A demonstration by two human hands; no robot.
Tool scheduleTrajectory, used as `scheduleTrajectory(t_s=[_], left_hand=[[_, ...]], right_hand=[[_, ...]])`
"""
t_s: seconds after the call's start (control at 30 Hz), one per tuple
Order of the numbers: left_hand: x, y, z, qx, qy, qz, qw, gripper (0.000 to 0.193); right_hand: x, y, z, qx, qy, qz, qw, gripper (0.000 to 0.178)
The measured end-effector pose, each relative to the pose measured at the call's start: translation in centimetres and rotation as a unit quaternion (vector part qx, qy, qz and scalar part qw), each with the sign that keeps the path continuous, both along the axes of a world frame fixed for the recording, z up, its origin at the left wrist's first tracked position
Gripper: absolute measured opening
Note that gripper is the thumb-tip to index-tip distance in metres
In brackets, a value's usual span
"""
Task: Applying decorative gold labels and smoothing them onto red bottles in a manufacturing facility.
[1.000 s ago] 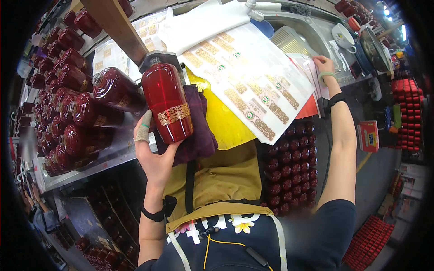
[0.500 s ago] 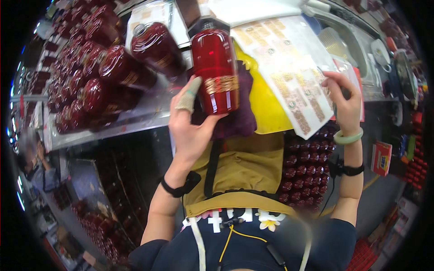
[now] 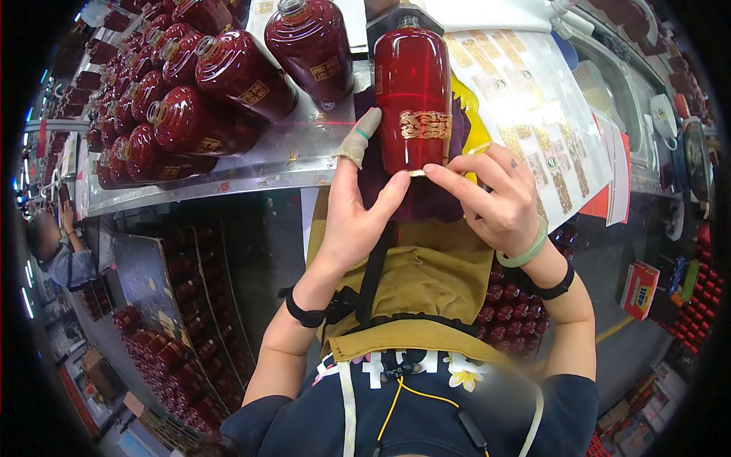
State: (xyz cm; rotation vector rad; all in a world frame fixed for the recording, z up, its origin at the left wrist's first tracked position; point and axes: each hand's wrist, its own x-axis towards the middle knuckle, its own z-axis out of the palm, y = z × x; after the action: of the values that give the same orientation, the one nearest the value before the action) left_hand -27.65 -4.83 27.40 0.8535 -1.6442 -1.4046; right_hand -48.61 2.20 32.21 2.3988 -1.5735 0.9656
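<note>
A dark red glass bottle (image 3: 413,84) lies on a purple cloth (image 3: 455,206), its base toward me and a gold decal on its side. My left hand (image 3: 352,209) holds it, fingers along its left side and thumb at the base; a cloth sleeve (image 3: 359,137) covers one finger. A small pale strip (image 3: 416,174) shows at the base, between the left thumb and a right fingertip. My right hand (image 3: 499,194) is closed, with a small gold sticker (image 3: 480,148) pinched in its fingers. Sheets of gold decals (image 3: 525,107) lie to the right.
Several red bottles (image 3: 244,76) crowd the metal table (image 3: 251,171) at the left. A yellow sheet (image 3: 476,114) lies beside the cloth. More bottles (image 3: 525,308) stand below the table at right. A person (image 3: 68,251) is at the far left.
My right hand has come left from the decal sheets to the bottle's base, with a small gold sticker in its fingers. My left thumb now meets it there; my view has shifted.
</note>
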Motion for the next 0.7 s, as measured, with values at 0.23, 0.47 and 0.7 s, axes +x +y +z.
scheduleTrajectory(t_s=[0.23, 0.47, 0.7], left_hand=[[-1.0, 0.3, 0.2, 0.028, 0.021, 0.024, 0.999, 0.077], [-1.1, 0.2, 0.3, 0.019, 0.009, 0.021, 1.000, 0.077], [-1.0, 0.3, -0.1, 0.075, 0.065, 0.018, 0.995, 0.073]], right_hand=[[0.5, 0.7, -0.6, 0.085, -0.158, -0.054, 0.982, 0.023], [1.4, 0.7, -0.3, 0.268, -0.361, -0.146, 0.881, 0.020], [1.7, 0.5, -1.1, 0.295, -0.436, -0.155, 0.836, 0.020]])
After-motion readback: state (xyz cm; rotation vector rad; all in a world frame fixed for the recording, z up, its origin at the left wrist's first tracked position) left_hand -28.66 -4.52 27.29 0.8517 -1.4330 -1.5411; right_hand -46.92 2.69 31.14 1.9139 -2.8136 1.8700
